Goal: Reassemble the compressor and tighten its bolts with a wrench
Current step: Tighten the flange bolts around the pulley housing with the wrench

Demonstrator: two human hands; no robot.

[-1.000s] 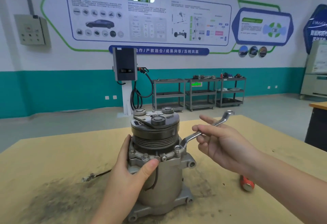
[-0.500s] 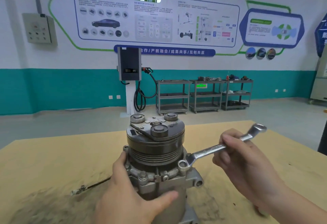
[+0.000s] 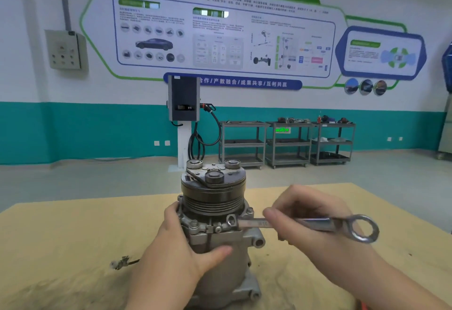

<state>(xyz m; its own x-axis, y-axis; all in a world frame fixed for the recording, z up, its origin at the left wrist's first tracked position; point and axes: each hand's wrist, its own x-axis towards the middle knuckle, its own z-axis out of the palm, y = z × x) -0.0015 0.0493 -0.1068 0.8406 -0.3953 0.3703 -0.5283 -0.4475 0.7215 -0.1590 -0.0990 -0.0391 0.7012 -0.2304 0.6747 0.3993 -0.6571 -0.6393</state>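
Observation:
A grey metal compressor [image 3: 221, 243] stands upright on the wooden table [image 3: 61, 236], its dark pulley and clutch plate on top. My left hand [image 3: 176, 253] grips the housing from the left, thumb across the front. A silver ring wrench [image 3: 315, 225] lies nearly level, one ring end on a bolt [image 3: 231, 219] at the flange's right front, the other ring end sticking out to the right. My right hand [image 3: 310, 221] holds the wrench shaft, fingers curled over it.
A thin cable with a connector [image 3: 119, 262] lies on the table left of the compressor. A red-orange object [image 3: 363, 306] peeks out at the bottom edge under my right arm. Dark grime covers the near left tabletop. Shelf carts and a charging post stand by the far wall.
My right hand closed round the wrench and swung its free end from the far right toward me, down to nearly level. The left hand kept its grip on the housing.

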